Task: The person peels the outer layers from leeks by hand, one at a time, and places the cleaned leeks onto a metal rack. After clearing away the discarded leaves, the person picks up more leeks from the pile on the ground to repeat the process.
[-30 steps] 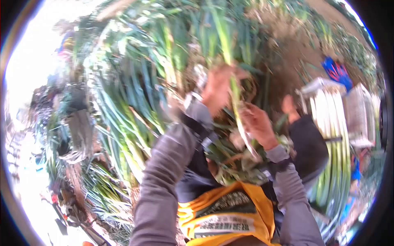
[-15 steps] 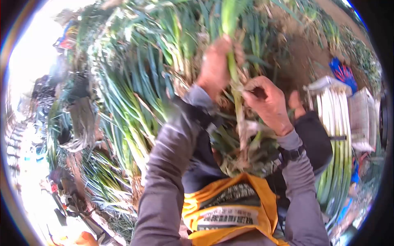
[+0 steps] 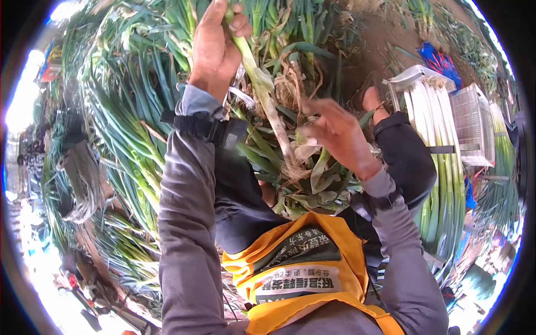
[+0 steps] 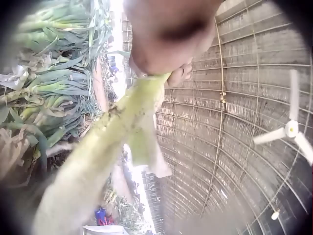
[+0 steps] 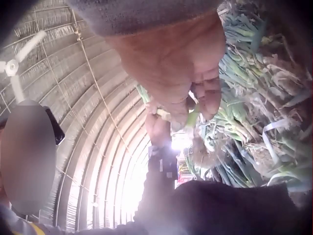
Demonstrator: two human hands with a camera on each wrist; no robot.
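Observation:
In the head view my left hand (image 3: 215, 50), raised at the upper left, grips a leek (image 3: 259, 84) by its green upper part. The stalk slants down to the right, its whitish base and stringy roots (image 3: 293, 170) over the heap of peelings. A loose flap of outer leaf hangs off the stalk (image 4: 93, 161) in the left wrist view. My right hand (image 3: 340, 137) is beside the lower stalk, blurred, its fingers loosely bent with a gap to the thumb. In the right wrist view a green strip (image 5: 193, 117) shows by the right fingertips.
Trimmed leaves (image 3: 312, 192) lie between the knees. Untrimmed leeks (image 3: 123, 128) are heaped at left and ahead. At right, cleaned leeks (image 3: 427, 111) lie strapped in a white rack (image 3: 419, 75), beside a second white rack (image 3: 472, 120) and a blue-and-red bundle (image 3: 441, 61).
My left hand has moved up and left with the leek, whose stalk now slants and looks paler. My right hand has come off the stalk and opened slightly.

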